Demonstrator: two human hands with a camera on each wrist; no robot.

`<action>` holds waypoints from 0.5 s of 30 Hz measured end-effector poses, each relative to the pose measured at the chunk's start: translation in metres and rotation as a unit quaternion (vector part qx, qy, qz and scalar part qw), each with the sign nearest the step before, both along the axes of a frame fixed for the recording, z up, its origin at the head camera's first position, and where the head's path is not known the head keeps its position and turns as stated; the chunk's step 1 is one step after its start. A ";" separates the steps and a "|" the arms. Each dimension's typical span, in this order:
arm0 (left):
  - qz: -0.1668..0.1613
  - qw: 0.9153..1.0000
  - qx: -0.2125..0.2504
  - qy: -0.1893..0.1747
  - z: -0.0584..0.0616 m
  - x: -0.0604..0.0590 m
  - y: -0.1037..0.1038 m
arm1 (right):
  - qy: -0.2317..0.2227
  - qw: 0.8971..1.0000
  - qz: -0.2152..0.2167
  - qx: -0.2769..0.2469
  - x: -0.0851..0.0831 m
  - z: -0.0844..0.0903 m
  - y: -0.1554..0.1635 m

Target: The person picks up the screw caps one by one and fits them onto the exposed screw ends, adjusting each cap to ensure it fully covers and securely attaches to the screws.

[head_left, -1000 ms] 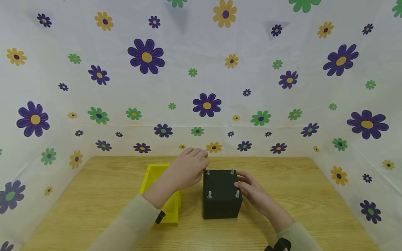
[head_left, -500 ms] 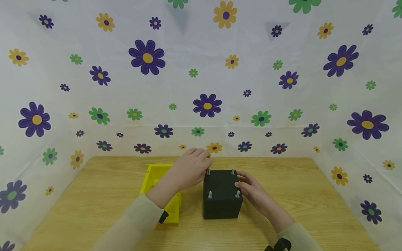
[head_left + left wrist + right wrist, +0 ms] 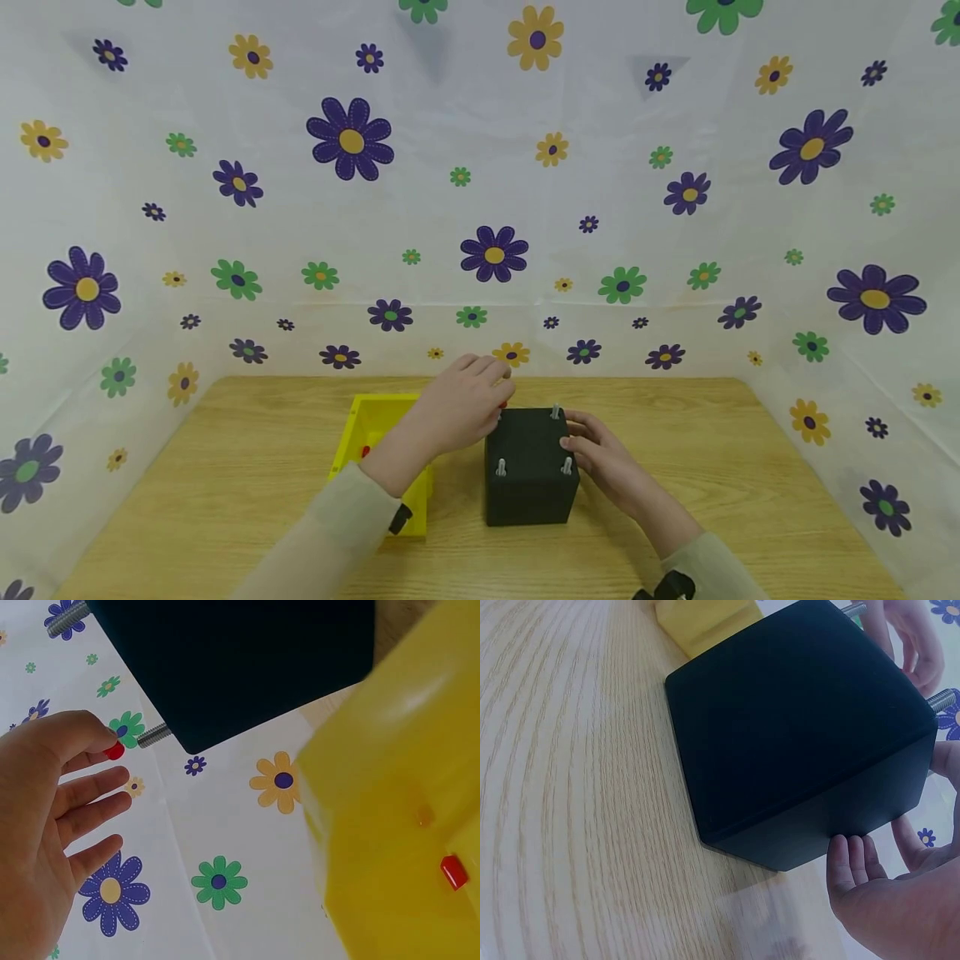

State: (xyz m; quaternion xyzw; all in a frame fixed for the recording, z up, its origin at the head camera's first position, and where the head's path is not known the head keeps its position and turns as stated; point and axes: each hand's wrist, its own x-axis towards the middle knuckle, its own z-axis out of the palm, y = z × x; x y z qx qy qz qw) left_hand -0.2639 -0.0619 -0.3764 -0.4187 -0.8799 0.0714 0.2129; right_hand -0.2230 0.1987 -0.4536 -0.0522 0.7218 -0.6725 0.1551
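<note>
A light wooden desk (image 3: 225, 500) stands enclosed on three sides by a white sheet (image 3: 480, 208) printed with purple, green and yellow flowers, under soft, even light.

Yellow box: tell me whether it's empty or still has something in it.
Not empty. The yellow box is open-topped, and a small red cap lies inside it in the left wrist view; the head view shows red inside too.
</note>
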 end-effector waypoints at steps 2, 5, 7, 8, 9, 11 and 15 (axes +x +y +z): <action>0.002 1.000 0.002 -0.007 0.000 0.000 0.001 | -0.002 1.000 0.000 0.002 0.000 0.000 0.000; 0.001 1.000 0.005 -0.011 -0.001 0.000 0.002 | -0.004 1.000 -0.001 0.003 0.000 -0.001 0.000; 0.000 1.000 0.007 -0.011 -0.001 0.000 0.003 | -0.004 1.000 0.000 0.003 0.000 -0.001 0.000; 0.000 1.000 0.008 -0.011 -0.001 0.000 0.003 | -0.004 1.000 0.000 0.003 0.000 -0.002 0.000; 0.000 1.000 0.009 -0.011 -0.001 0.000 0.003 | -0.004 1.000 -0.001 0.003 0.000 -0.002 0.000; 0.001 1.000 0.010 -0.012 -0.002 -0.001 0.004 | -0.004 1.000 -0.001 0.002 -0.001 -0.002 0.000; 0.002 1.000 0.011 -0.017 -0.003 -0.002 0.005 | -0.004 1.000 0.000 0.002 -0.001 -0.002 0.000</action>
